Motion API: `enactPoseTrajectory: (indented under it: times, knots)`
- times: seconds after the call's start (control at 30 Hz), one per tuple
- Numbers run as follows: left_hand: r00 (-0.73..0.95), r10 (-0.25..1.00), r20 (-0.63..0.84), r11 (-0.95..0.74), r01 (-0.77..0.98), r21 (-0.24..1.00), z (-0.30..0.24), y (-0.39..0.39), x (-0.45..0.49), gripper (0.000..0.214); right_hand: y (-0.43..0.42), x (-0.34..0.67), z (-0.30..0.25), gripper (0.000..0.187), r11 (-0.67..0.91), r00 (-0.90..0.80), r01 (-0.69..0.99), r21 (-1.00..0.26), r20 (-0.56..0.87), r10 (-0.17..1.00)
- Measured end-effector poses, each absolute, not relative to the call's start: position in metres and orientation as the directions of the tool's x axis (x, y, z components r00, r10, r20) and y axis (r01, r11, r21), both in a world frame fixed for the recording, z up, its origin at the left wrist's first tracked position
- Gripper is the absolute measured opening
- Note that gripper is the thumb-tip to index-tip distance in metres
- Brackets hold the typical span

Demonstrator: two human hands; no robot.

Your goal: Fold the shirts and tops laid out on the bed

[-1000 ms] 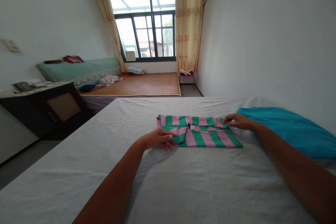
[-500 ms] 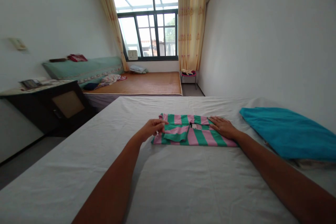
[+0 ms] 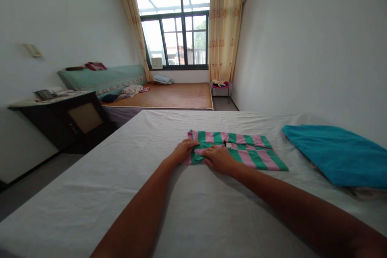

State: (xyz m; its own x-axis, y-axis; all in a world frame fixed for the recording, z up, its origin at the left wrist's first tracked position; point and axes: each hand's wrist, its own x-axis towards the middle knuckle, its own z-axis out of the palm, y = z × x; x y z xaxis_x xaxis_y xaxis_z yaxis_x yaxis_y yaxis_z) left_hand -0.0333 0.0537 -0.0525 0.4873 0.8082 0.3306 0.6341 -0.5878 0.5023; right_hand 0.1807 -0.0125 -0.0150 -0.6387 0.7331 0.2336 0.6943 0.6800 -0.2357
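A pink-and-green striped shirt [image 3: 256, 157], folded into a flat rectangle, lies on the white sheet; a pale label shows near its middle. My left hand [image 3: 184, 151] rests at the shirt's left end, its fingers laid over the folded fabric. Beside it, my right hand [image 3: 220, 159] lies palm down on the front left part of the shirt, fingers stretched toward the left. Neither hand visibly grips the fabric. My right hand covers part of the folded-over section.
The white-sheeted bed [image 3: 121, 181] spreads around the shirt. A folded blue cloth [image 3: 335, 155] lies to the right, near the wall. Beyond are a second bed with a brown mat [image 3: 181, 94], a dark cabinet [image 3: 78, 117] at left and a small stool [image 3: 220, 85].
My right hand has moved left from the shirt's right end to its front left part. My left hand has lowered from a pinch onto the left end. The view has shifted slightly.
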Motion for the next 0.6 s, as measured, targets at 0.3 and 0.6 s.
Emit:
enactPoseTrajectory:
  times: [0.3, 0.6]
  knots:
    - [0.411, 0.852, 0.324, -0.521, 0.596, 0.611, -0.051, 0.060, -0.036, 0.061, 0.079, 0.228, -0.006, 0.032, 0.187, -0.162, 0.667, -0.721, 0.104, 0.981]
    - [0.491, 0.813, 0.312, -0.582, 0.670, 0.461, -0.051, 0.060, -0.028, 0.037, 0.069, 0.242, -0.029, 0.063, 0.347, -0.372, 0.586, -0.732, 0.137, 0.918]
